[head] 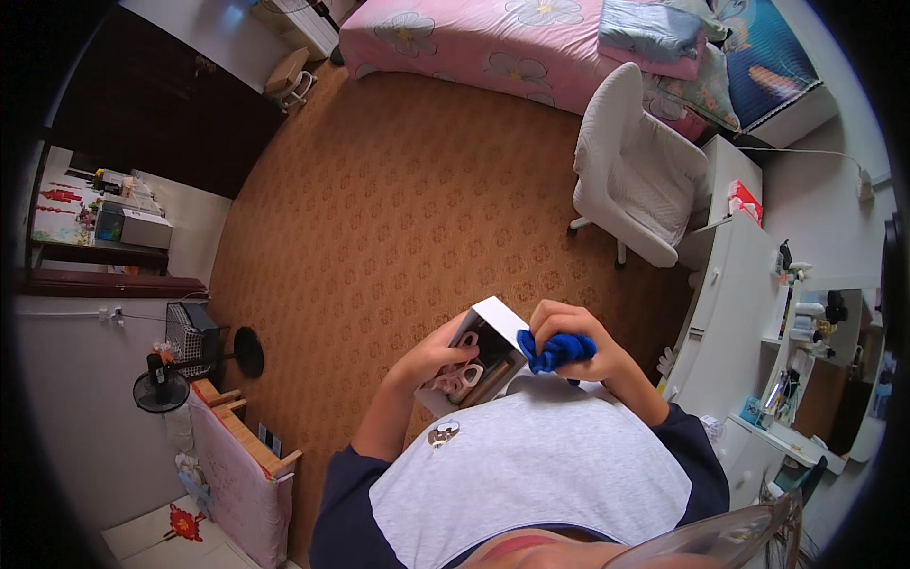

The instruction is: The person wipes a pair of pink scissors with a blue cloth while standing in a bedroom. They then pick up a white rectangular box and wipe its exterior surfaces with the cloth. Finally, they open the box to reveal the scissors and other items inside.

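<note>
My left hand (pixel 439 357) grips a white open-topped box (pixel 502 321) in front of my chest, its thumb over the near rim. Inside the box lie pink-handled scissors (pixel 467 379) and other items too shadowed to name. A crumpled blue cloth (pixel 561 351) is bunched in my right hand (pixel 584 340), against the outer right side of the box. Both hands are close together above the patterned floor.
A white padded chair (pixel 640 171) stands ahead to the right, beside a white dressing table (pixel 739 284) bearing bottles. Beyond is a bed (pixel 483 50) with a pink cover. At left stand a black fan (pixel 161 384) and a wooden frame with a pink cover (pixel 242 476).
</note>
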The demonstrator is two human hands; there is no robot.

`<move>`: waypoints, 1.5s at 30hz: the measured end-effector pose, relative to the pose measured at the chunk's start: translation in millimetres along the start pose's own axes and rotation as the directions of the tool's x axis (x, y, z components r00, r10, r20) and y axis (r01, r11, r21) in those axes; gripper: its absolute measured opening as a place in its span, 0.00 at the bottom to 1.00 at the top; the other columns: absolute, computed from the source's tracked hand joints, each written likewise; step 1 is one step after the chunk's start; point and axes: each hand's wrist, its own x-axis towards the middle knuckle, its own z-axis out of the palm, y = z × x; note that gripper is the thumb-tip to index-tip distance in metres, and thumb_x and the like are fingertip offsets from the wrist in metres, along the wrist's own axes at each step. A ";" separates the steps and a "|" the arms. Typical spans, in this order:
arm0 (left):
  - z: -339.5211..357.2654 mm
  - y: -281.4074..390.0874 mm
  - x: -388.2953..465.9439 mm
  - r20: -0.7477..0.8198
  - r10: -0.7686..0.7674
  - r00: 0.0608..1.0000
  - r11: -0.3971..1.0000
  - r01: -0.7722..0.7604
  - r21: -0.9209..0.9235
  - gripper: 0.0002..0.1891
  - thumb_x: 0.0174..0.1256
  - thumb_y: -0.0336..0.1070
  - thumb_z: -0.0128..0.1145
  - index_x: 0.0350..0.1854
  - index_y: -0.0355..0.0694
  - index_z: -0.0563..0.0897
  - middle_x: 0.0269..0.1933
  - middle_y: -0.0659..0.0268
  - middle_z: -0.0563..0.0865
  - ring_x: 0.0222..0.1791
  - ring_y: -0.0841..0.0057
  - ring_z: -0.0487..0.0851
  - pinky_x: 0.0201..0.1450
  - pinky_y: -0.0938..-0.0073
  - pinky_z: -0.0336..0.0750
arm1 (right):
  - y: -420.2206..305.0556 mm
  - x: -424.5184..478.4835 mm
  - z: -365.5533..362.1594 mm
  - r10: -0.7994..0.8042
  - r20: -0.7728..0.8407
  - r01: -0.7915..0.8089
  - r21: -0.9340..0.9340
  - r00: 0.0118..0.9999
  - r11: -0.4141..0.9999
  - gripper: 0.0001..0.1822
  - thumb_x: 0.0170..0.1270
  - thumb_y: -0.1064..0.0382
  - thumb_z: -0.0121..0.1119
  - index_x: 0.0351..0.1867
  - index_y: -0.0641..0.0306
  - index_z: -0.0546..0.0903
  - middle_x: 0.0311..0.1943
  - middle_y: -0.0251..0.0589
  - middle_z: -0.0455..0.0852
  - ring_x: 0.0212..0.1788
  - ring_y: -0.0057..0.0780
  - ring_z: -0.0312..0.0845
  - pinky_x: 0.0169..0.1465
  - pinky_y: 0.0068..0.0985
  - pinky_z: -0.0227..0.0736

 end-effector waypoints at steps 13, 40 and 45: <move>-25.3 0.5 -18.1 0.055 0.009 0.998 0.995 -0.014 0.096 0.25 0.66 0.38 0.57 0.63 0.35 0.73 0.51 0.63 0.79 0.52 0.79 0.75 0.55 0.79 0.70 | 23.7 23.2 35.3 -0.026 -0.082 0.021 -0.065 0.996 0.998 0.15 0.41 0.67 0.64 0.35 0.66 0.80 0.36 0.40 0.80 0.42 0.32 0.76 0.50 0.27 0.69; -7.4 -7.3 -17.9 0.183 -0.018 0.983 0.943 -0.044 0.329 0.19 0.68 0.40 0.57 0.58 0.38 0.77 0.43 0.65 0.81 0.41 0.82 0.77 0.44 0.79 0.72 | 21.1 29.3 64.0 0.065 -0.320 -0.087 -0.055 0.945 0.995 0.16 0.46 0.69 0.62 0.39 0.67 0.79 0.38 0.39 0.79 0.43 0.28 0.75 0.49 0.26 0.69; -17.5 -29.9 -28.9 0.171 -0.037 0.985 0.981 0.004 0.194 0.11 0.68 0.38 0.57 0.48 0.38 0.79 0.31 0.72 0.77 0.30 0.87 0.73 0.28 0.83 0.67 | 33.8 -12.0 72.2 0.006 -0.258 -0.033 -0.100 0.966 0.994 0.18 0.45 0.65 0.64 0.40 0.67 0.79 0.39 0.39 0.79 0.45 0.27 0.75 0.51 0.27 0.69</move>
